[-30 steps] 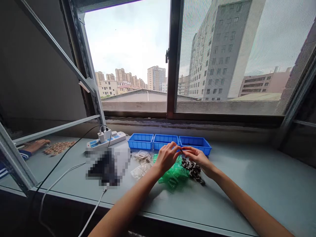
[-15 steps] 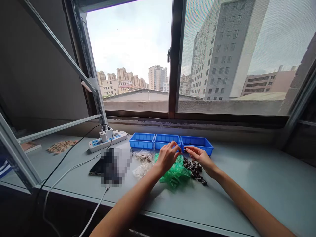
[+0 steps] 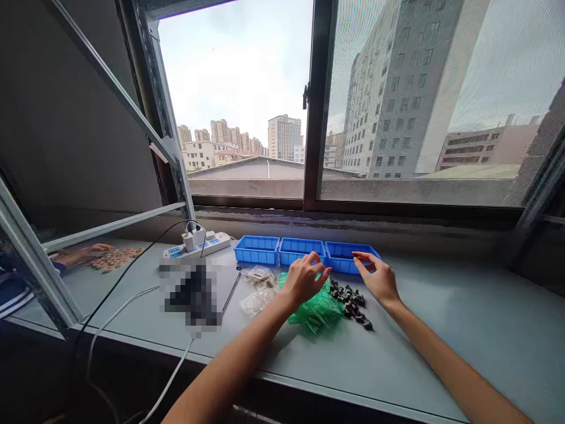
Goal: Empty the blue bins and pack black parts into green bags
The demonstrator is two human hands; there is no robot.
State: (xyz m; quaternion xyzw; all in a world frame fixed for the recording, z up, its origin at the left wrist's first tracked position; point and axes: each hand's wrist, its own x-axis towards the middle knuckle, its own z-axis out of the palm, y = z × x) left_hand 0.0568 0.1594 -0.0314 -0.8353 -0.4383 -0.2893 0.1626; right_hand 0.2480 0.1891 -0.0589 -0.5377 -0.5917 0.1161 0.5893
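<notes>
My left hand hovers over the green plastic bags, its fingers apart and nothing visible in them. Over the front of the right blue bin is my right hand, thumb and index finger curved toward each other; a small dark thing seems to be at their tips, too small to name. Small dark parts lie in a loose pile just right of the green bags. Dark contents show in the right bin. The middle blue bin and left blue bin stand beside it in a row.
Clear plastic bags lie left of the green ones. A power strip, cables and a blurred dark object are farther left. Beyond the metal frame, another person's hand is by a heap of small tan pieces.
My right hand has moved right, from beside my left hand to over the right bin. My left hand has stayed above the green bags. Another person's hand has appeared at the far left.
</notes>
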